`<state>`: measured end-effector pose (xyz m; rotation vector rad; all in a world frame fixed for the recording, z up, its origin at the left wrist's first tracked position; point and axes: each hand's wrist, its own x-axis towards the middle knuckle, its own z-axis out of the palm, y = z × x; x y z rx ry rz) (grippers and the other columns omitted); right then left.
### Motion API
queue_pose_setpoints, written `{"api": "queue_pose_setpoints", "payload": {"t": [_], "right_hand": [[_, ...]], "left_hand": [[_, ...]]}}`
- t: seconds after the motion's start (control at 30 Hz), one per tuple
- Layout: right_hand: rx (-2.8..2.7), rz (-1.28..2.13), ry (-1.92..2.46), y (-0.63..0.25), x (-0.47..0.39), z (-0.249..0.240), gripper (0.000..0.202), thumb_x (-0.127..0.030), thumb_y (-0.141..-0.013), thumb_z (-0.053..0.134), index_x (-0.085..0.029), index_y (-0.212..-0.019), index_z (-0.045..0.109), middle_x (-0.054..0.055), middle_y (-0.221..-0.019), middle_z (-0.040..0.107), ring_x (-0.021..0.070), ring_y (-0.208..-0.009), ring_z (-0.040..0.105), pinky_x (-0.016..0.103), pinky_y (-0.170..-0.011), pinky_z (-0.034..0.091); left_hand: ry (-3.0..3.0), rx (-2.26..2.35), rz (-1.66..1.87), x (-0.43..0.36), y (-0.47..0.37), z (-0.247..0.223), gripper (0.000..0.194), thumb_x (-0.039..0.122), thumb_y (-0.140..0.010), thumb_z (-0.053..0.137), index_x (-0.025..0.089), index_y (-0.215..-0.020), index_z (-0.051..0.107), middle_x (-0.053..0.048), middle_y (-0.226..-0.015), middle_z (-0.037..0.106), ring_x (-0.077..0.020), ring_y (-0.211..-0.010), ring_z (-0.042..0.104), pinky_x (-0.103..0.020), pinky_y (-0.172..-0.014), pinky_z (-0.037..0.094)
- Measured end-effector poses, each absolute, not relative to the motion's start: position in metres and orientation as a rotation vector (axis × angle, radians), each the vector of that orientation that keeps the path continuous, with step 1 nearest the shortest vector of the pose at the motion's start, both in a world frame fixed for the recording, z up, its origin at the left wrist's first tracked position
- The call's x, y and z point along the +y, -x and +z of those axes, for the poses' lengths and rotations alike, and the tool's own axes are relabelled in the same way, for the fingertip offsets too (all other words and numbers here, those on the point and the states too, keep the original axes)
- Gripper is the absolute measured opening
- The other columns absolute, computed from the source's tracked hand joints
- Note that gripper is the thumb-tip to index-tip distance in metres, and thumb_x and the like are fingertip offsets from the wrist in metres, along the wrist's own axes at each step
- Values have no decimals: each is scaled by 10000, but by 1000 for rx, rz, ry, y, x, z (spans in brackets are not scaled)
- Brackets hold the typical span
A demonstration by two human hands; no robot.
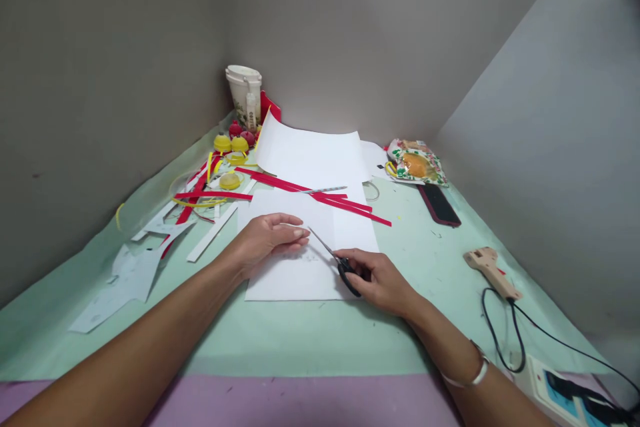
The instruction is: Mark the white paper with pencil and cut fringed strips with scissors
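My right hand [373, 275] is closed on the black handles of a pair of scissors [345, 272]. The thin blades point up and left, their tip close to my left fingertips. My left hand [277, 237] is bent above the white paper [300, 287], thumb against the fingers in a pinch. Anything between those fingers is too small or pale to make out. Faint marks show on the paper below. Just beyond my hands several red strips [350, 202] lie across the paper, a patterned pencil [323, 190] on top of them.
Paper scraps [123, 280], a white strip [213, 233] and yellow pieces [230, 180] lie at left. Behind stands a white cup [245, 97] beside a curled white sheet [310, 150]. At right are a wrapped packet [417, 163], a phone [439, 205], a corded glue gun [493, 271] and a power strip [555, 390].
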<state>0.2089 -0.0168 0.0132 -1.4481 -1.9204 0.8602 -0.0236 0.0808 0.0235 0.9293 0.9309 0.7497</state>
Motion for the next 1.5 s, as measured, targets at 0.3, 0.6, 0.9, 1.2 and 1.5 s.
{"api": "queue_pose_setpoints", "payload": {"t": [0.3, 0.6, 0.9, 1.2, 1.5], "right_hand": [[-1909, 860, 1451, -209, -16, 13, 400, -169, -783, 566, -207, -1174, 644, -28, -709, 538, 108, -597, 459, 219, -601, 398], [-1895, 885, 1447, -209, -17, 14, 398, -167, -781, 570, -208, -1170, 644, -27, -715, 536, 108, -606, 460, 223, -607, 394], [-1899, 873, 1453, -208, -17, 14, 396, -160, -781, 573, -194, -1168, 649, -30, -714, 528, 104, -606, 458, 217, -598, 382], [-1913, 864, 1451, -208, -17, 14, 398, -157, -781, 577, -201, -1169, 653, -31, -716, 531, 105, -615, 452, 218, -610, 386], [-1945, 860, 1413, -207, -17, 15, 411, -132, -765, 579, -212, -1159, 664, -32, -714, 576, 106, -614, 471, 210, -605, 395]], "left_hand": [[-918, 919, 739, 81, 25, 25, 141, 135, -734, 738, 112, -861, 681, -125, -900, 739, -164, -774, 711, -232, -730, 590], [-906, 920, 730, 79, 24, 27, 189, 112, -719, 743, 100, -897, 682, -137, -940, 739, -178, -832, 711, -241, -796, 575], [-995, 953, 761, 80, 25, 23, 284, 177, -645, 814, 120, -881, 667, -105, -903, 736, -168, -822, 697, -252, -772, 560], [-1121, 999, 760, 80, 23, 21, 326, 273, -637, 820, 143, -888, 656, -75, -861, 730, -158, -803, 681, -272, -750, 532], [-1215, 998, 759, 80, 25, 21, 318, 304, -648, 798, 163, -895, 655, -47, -860, 715, -157, -793, 670, -284, -738, 522]]}}
